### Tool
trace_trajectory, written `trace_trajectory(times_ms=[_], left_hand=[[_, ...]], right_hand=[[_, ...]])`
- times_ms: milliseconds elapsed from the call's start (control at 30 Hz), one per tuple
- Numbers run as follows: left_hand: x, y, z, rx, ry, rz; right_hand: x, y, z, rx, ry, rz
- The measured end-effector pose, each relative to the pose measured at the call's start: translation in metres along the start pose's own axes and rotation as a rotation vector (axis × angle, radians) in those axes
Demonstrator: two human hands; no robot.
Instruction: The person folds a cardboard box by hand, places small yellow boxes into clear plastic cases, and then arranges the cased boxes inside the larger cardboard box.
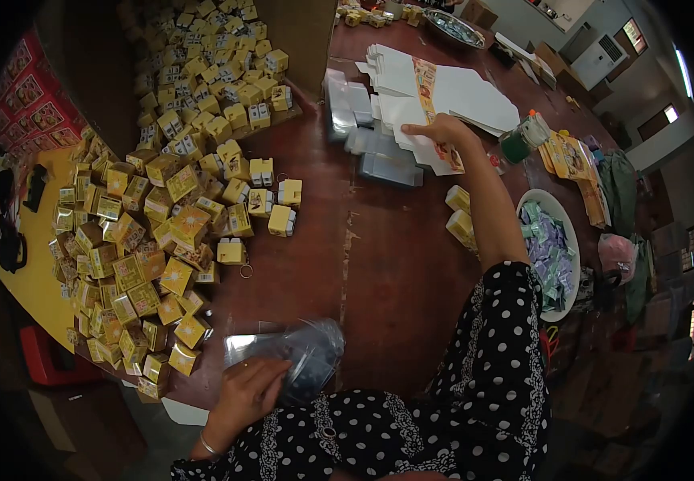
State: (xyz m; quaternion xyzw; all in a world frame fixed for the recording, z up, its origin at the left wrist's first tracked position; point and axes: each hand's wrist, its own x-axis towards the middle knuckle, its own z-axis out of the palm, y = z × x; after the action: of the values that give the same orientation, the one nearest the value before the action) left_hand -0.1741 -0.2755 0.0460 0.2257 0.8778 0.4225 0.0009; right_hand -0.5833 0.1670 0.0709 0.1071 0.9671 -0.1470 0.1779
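My left hand is at the table's front edge, its fingers pinched together on clear plastic film. My right hand reaches out over a fanned stack of white cards with a printed orange strip, its thumb stretched to the left; its other fingers are partly hidden. Beside the cards lie flat clear plastic sleeves. Many small wrapped yellow boxes are heaped at the left.
An open cardboard box spills small yellow cubes onto the table. At the right are a white bowl of purple and green packets, a green jar and yellow printed packaging. A metal tray sits farther back.
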Motion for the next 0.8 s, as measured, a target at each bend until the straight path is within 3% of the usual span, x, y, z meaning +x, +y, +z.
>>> trace_trajectory(times_ms=[200, 300, 367, 500, 533, 667, 800], left_hand=[[0.002, -0.001, 0.001, -0.011, -0.002, 0.002], [0.003, -0.001, 0.001, -0.023, 0.0, 0.007], [0.003, 0.0, 0.003, -0.028, -0.004, 0.017], [0.004, 0.003, 0.003, -0.026, -0.012, 0.007], [0.004, 0.004, 0.003, -0.035, -0.007, 0.0], [0.001, 0.003, 0.0, -0.036, 0.003, 0.013], [0.001, 0.007, -0.001, -0.053, 0.012, 0.026]], right_hand=[[-0.002, 0.0, 0.01, 0.066, 0.103, -0.311], [0.021, 0.0, 0.014, -0.046, 0.122, -0.29], [0.037, -0.014, 0.019, -0.119, 0.044, -0.099], [0.007, -0.06, 0.027, -0.163, 0.048, -0.199], [0.006, -0.066, 0.035, -0.228, 0.127, -0.21], [-0.002, -0.069, 0.058, -0.305, 0.317, -0.252], [-0.03, -0.051, 0.067, -0.269, 0.343, -0.28]])
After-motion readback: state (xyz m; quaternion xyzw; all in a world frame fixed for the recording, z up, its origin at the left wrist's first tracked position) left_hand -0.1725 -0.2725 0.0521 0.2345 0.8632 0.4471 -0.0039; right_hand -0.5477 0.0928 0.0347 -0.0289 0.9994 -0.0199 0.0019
